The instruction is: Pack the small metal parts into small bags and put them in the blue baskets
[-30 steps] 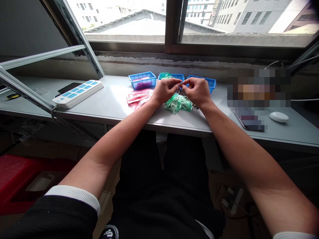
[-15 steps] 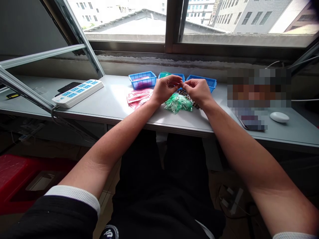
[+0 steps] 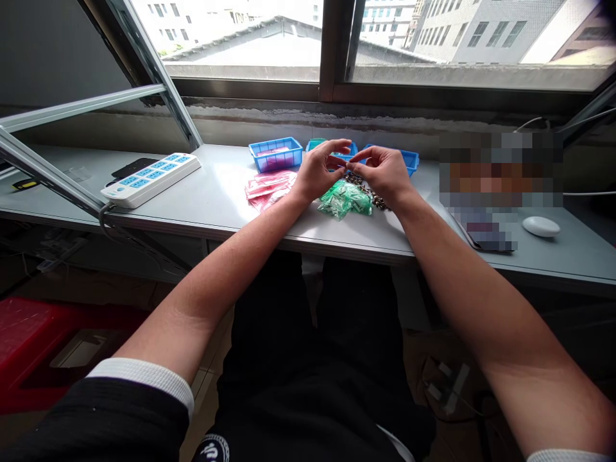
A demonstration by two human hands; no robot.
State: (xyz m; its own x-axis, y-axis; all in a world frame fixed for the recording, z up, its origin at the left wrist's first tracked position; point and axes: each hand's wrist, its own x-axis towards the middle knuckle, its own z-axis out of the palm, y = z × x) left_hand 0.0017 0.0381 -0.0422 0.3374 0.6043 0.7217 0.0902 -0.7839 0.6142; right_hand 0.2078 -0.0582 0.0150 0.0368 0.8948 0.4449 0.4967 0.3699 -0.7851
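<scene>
Green plastic baggies (image 3: 342, 201) sit in a crinkly heap on the desk (image 3: 221, 199), just on the person's side of the fingertips and lower, so from the fingers they're down and toward the body. Heap's pretty central btwn both forearms, longer visible side running L to R, tho its far edge is partly hidden so can't vouch for the full shape. Pink plastic baggies (image 3: 267, 187) lie just left of it, by the left wrist. Small dark metallic-looking bits (image 3: 366, 189) trail diagonally from behind the green heap toward the near right, so the right hand (image 3: 387, 172) is def the nearer one there. Fingers: left hand (image 3: 315, 172) has its index lifted apart from the thumb, right has thumb + index tips abt together, and the two hands' tips nearly meet. Can't tell if anything's pinched btwn them, way too small. Past that, blue plastic baskets (image 3: 285, 162) in a row, then the window frame (image 3: 332, 58).
</scene>
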